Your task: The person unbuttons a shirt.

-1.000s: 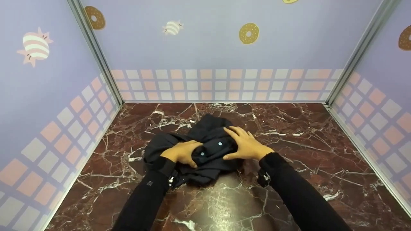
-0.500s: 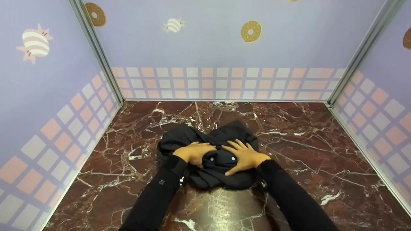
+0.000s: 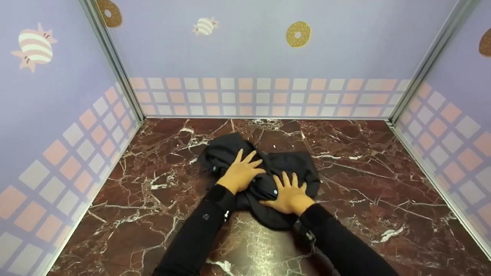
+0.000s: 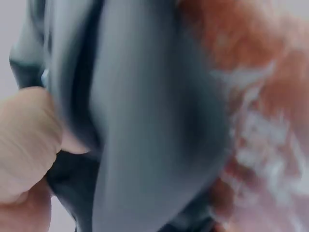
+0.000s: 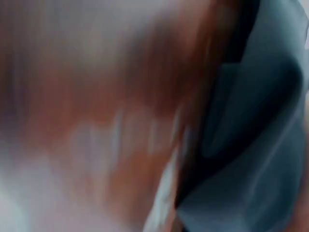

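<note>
A bunched dark garment point(image 3: 294, 162) with small pale round buttons point(image 3: 275, 192) lies crumpled on the marbled tabletop. My left hand point(image 3: 240, 172) rests over its left part, fingers spread and pointing away from me. On the right part, my right hand point(image 3: 288, 195) presses down with its fingers spread. Between the two hands the cloth bulges up in a fold. In the left wrist view my left thumb point(image 4: 30, 140) touches the draped cloth point(image 4: 145, 121). Blurred folds of the garment point(image 5: 256, 140) fill the right side of the right wrist view. What kind of garment it is cannot be told.
Dark red marbled tabletop point(image 3: 376, 184) surrounds the garment. A back wall point(image 3: 245, 53) and side walls, lilac with pink and white squares, enclose it. Metal corner posts point(image 3: 115, 57) stand at the back left and back right.
The garment has turned and shifted slightly right under my hands. My left hand moved to the right and away from me, its fingers now spread; my right hand moved slightly nearer me.
</note>
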The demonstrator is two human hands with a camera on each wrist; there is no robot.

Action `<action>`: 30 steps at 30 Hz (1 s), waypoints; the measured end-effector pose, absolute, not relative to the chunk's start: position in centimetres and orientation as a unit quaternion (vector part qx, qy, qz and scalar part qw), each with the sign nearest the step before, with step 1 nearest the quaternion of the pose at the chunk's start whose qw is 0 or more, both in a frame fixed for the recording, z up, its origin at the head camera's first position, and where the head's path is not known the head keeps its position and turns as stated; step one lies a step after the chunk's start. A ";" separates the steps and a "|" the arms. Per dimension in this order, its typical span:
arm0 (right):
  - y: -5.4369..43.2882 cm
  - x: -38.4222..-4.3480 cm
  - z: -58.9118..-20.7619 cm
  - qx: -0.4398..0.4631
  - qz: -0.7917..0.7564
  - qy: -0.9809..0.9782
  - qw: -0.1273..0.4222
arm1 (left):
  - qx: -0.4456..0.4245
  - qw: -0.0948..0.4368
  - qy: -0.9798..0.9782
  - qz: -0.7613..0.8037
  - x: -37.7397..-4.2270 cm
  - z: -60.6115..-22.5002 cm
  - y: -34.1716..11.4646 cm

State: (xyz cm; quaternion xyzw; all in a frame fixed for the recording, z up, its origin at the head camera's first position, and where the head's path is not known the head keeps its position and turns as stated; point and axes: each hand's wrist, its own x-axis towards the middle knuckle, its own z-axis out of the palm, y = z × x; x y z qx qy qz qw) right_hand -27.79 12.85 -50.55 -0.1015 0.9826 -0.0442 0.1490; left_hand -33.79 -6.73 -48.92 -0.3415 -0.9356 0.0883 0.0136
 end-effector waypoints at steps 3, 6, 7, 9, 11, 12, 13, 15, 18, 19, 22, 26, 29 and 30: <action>11.5 -26.6 -50.2 -0.038 -0.036 0.985 0.166 | -0.351 0.068 -0.927 0.109 -33.8 -49.5 -6.1; 10.6 -25.9 -49.3 0.001 -0.037 0.979 0.199 | -0.363 0.125 -0.918 0.102 -33.8 -49.9 -6.1; 10.4 -25.8 -48.8 0.007 -0.043 0.976 0.213 | -0.364 0.151 -0.915 0.086 -33.8 -49.9 -6.1; 10.6 -26.0 -47.6 0.006 -0.062 0.970 0.235 | -0.357 0.210 -0.910 0.038 -33.9 -50.0 -6.5; 11.3 -26.6 -46.2 -0.008 -0.076 0.969 0.235 | -0.321 0.274 -0.906 -0.027 -33.9 -49.9 -7.1; 11.9 -27.1 -45.5 -0.017 -0.086 0.971 0.222 | -0.287 0.305 -0.906 -0.063 -33.7 -49.7 -7.4; 12.5 -27.6 -44.9 -0.031 -0.098 0.974 0.201 | -0.239 0.325 -0.910 -0.099 -33.5 -49.5 -7.8; 13.9 -29.0 -44.1 -0.073 -0.126 0.979 0.141 | -0.129 0.332 -0.920 -0.161 -32.8 -48.8 -8.5; 15.8 -31.1 -44.1 -0.164 -0.175 0.968 0.072 | 0.008 0.231 -0.952 -0.201 -31.4 -47.8 -9.3; 16.3 -31.6 -44.5 -0.195 -0.192 0.959 0.073 | 0.030 0.174 -0.963 -0.201 -30.9 -47.6 -9.4; 17.1 -32.1 -46.4 -0.247 -0.215 0.936 0.132 | 0.020 0.012 -0.982 -0.186 -30.0 -47.7 -9.2; 16.3 -31.3 -49.3 -0.215 -0.176 0.942 0.189 | -0.021 -0.075 -0.979 -0.187 -30.5 -49.3 -8.2; 14.5 -30.3 -50.3 -0.152 -0.130 0.961 0.190 | -0.047 -0.077 -0.979 -0.185 -31.6 -50.4 -8.0; 13.8 -29.9 -50.5 -0.129 -0.120 0.966 0.190 | -0.059 -0.073 -0.978 -0.186 -32.1 -50.7 -8.1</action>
